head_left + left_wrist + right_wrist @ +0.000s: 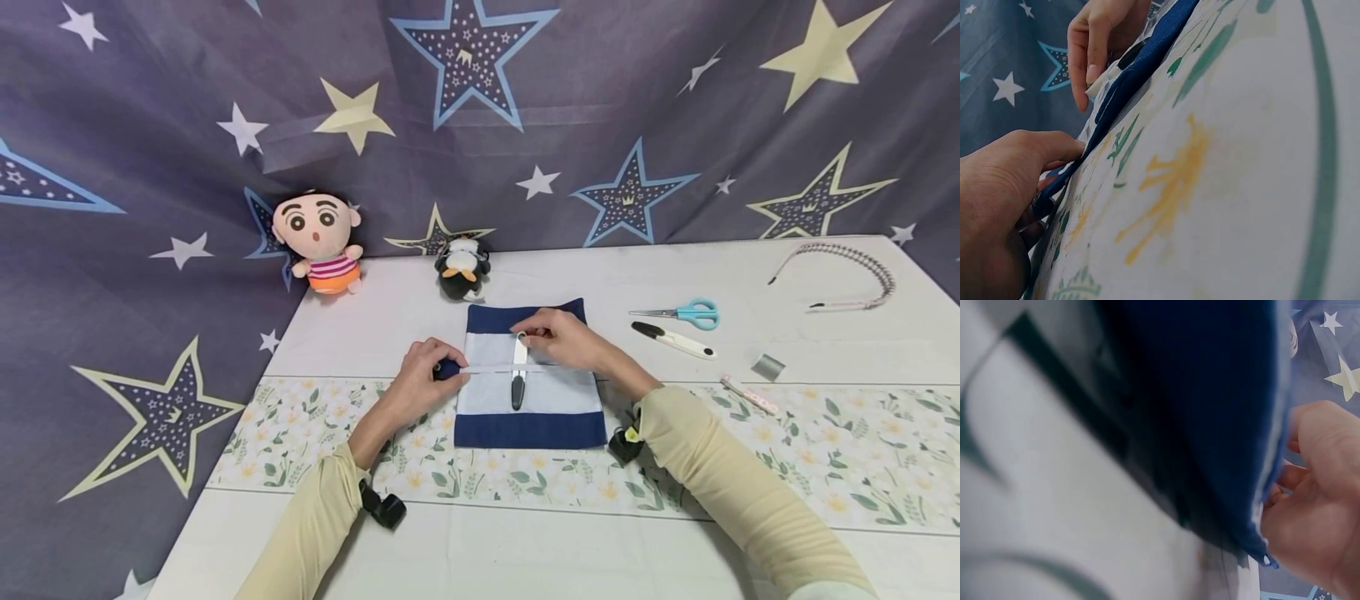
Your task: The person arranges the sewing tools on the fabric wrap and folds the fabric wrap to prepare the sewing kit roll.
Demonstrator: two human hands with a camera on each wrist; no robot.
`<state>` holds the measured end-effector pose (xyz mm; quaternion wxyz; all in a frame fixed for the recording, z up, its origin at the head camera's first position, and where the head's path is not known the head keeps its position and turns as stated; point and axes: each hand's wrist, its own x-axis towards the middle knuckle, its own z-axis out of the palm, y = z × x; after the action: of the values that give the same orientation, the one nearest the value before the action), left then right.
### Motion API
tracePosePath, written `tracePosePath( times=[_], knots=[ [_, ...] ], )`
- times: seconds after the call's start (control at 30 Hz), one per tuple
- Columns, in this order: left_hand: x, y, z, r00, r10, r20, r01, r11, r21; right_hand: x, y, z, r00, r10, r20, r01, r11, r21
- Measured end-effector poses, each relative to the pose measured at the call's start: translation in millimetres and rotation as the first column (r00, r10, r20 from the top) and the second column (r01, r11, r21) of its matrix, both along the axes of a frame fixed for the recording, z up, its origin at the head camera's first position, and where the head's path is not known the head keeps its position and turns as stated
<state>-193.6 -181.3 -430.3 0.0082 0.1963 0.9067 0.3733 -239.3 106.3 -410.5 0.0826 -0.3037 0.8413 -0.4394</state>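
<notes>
A light blue cloth piece (487,396) with navy bands at top and bottom lies flat, a narrow white strip (491,368) running across it. At its left side my left hand (422,377) pinches a navy fold (447,368); whether that fold belongs to the cloth, I cannot tell. The left wrist view shows the left thumb and fingers (1063,149) on a navy edge. My right hand (564,336), over the cloth's upper part, pinches the top end of a slim white tool with a black end (519,375), which lies across the strip.
Right of the cloth are blue-handled scissors (697,313), a black-and-white slim tool (673,340), a grey thread spool (768,367), a pink patterned stick (750,395) and a headband (877,271). Behind stand a doll (318,242) and a penguin plush (461,271).
</notes>
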Motion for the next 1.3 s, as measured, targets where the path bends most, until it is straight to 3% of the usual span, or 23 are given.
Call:
tracePosePath(
  times=[0.97, 1.3],
  knots=[
    [-0.2, 0.1, -0.5, 1.0, -0.004, -0.001, 0.004, 1.0, 0.016, 5.2, -3.7, -0.1, 0.998, 0.055, -0.032, -0.054, 0.998, 0.039],
    [-0.1, -0.3, -0.3, 1.0, -0.014, 0.0, 0.014, 1.0, 0.018, 7.7, 4.7, 2.0, 1.0, 0.003, -0.001, -0.003, 1.0, 0.0]
  ],
)
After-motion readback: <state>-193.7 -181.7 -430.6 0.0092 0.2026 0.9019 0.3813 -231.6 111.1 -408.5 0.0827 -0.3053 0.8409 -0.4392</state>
